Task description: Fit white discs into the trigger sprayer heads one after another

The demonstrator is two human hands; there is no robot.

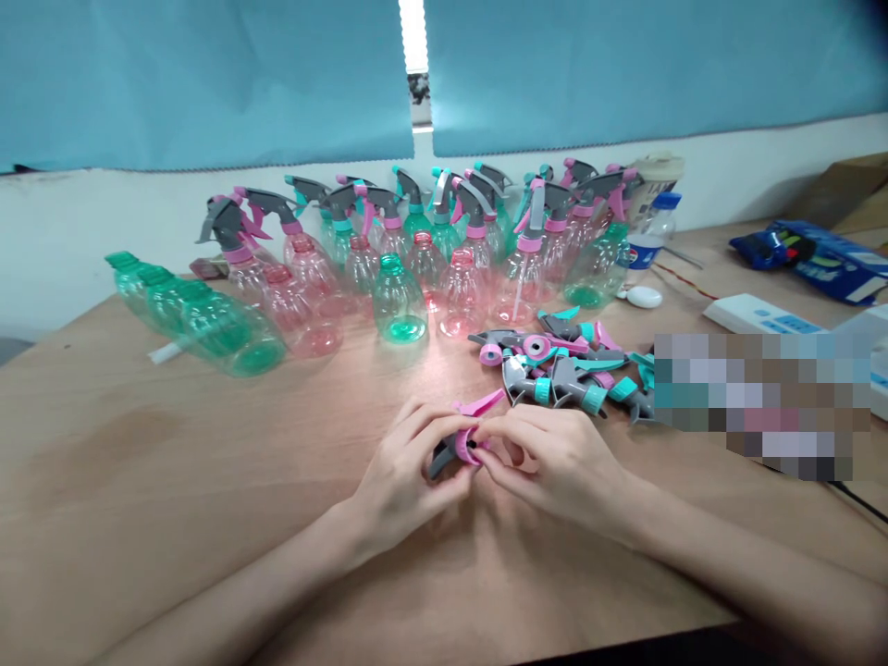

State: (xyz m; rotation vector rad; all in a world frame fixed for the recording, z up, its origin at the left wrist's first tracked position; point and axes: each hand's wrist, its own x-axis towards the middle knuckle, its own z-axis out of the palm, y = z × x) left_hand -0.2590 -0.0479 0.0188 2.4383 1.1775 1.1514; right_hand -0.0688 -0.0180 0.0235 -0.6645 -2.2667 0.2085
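Note:
A grey and pink trigger spray head (466, 444) is between my hands, low over the table. My left hand (409, 462) is closed around its grey body, with the pink trigger sticking up above the fingers. At the open end of the pink collar, the fingers of my right hand (555, 458) are pinched together. Whether they hold a small part there is hidden. Just beyond my hands lies a pile of loose spray heads (573, 379), some with pink and some with turquoise collars.
Green bottles (400, 301) and pink bottles (463, 291) without heads stand in front of several capped spray bottles (531, 268). Left, a row of green bottles (228, 324) looks blurred. A Pepsi bottle (648, 240), a blue packet (819, 264) and a white power strip (759, 314) are at right.

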